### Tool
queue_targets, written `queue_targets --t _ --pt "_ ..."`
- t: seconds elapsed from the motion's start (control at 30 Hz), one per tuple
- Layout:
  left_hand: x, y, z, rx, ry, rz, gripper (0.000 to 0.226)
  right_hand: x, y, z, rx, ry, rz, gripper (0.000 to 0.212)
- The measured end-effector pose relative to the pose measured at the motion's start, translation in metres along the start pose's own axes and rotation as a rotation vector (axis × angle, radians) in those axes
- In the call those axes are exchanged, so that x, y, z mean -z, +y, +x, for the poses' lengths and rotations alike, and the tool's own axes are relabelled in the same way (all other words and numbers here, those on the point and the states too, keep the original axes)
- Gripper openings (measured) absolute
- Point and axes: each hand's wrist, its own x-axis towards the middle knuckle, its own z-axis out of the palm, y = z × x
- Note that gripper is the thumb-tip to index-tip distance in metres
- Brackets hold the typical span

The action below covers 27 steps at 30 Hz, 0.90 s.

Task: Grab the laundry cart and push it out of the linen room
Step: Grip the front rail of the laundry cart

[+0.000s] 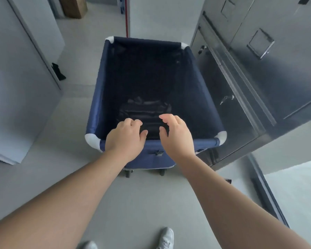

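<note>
While fingers (136, 123) curl, cart rail (153, 141) beneath.

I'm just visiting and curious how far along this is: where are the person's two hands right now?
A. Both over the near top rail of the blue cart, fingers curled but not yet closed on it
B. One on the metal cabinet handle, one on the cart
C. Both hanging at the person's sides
A: the left hand and right hand hover over the laundry cart at its near rail, fingers open.

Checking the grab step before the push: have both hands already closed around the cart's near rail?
No. The left hand and right hand hover over the laundry cart near rail with fingers curled but open, not wrapped around it.
</note>
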Motion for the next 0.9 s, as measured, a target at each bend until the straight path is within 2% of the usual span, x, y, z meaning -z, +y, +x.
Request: queue_targets --t 0.17,0.33,0.53,0.63,0.77,0.9 --pt "-0.033 0.014 0.002 0.048 -0.006 0.168 0.041 -0.007 0.048 0.009 0.017 -0.116 -0.003 0.040" --pt "-0.072 0.005 0.015 0.126 -0.096 0.245 0.047 -0.029 0.100 0.012 0.016 -0.410 -0.243 0.051" --pt "-0.110 -0.012 0.033 0.150 -0.250 0.298 0.056 -0.063 0.140 0.019 0.003 -0.596 -0.386 0.061" --pt "-0.125 -0.026 0.038 0.164 -0.315 0.265 0.057 -0.078 0.147 0.018 -0.027 -0.575 -0.370 0.062" --pt "-0.135 -0.042 0.040 0.088 -0.261 0.224 0.054 -0.089 0.152 0.006 0.015 -0.445 -0.397 0.052" --pt "-0.135 -0.038 0.027 0.040 -0.279 0.283 0.057 -0.086 0.149 -0.007 -0.027 -0.441 -0.412 0.045"
